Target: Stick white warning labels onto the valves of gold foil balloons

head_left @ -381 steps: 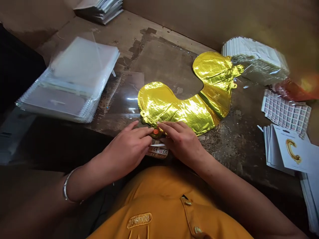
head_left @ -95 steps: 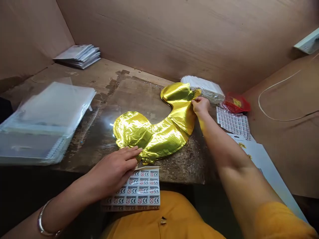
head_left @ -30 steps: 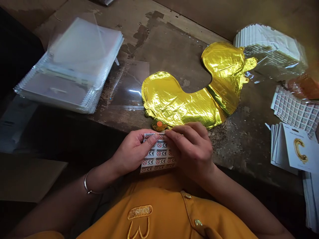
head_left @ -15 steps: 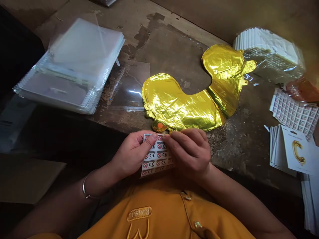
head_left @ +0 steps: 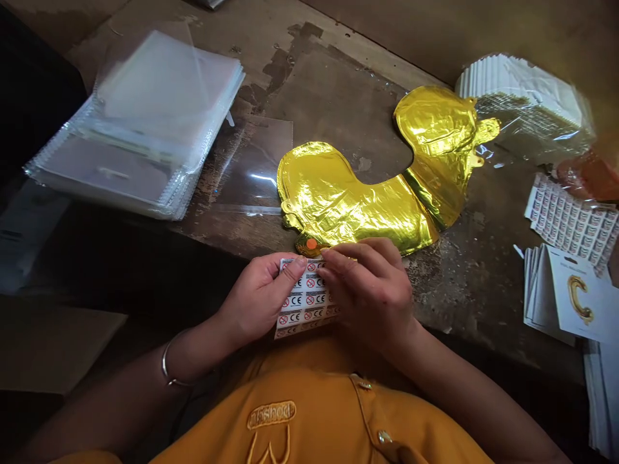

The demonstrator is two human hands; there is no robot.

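"Where's the label sheet (head_left: pixel 305 299)?"
"Just below the gold balloon (head_left: pixel 358 193), thumb and fingers of the left hand (head_left: pixel 256 299) gripping it, right hand (head_left: pixel 370 290) pinching its upper edge with curled fingers"

The right hand (head_left: pixel 370 290) hides part of the CE sticker sheet (head_left: pixel 304 309), whose fine print is too small to read. At 2 o'clock, the orange plastic bag (head_left: pixel 587 177) is blurred and cut off by the picture's edge; the printed card stack (head_left: pixel 570 296) at 4 o'clock is clipped too.
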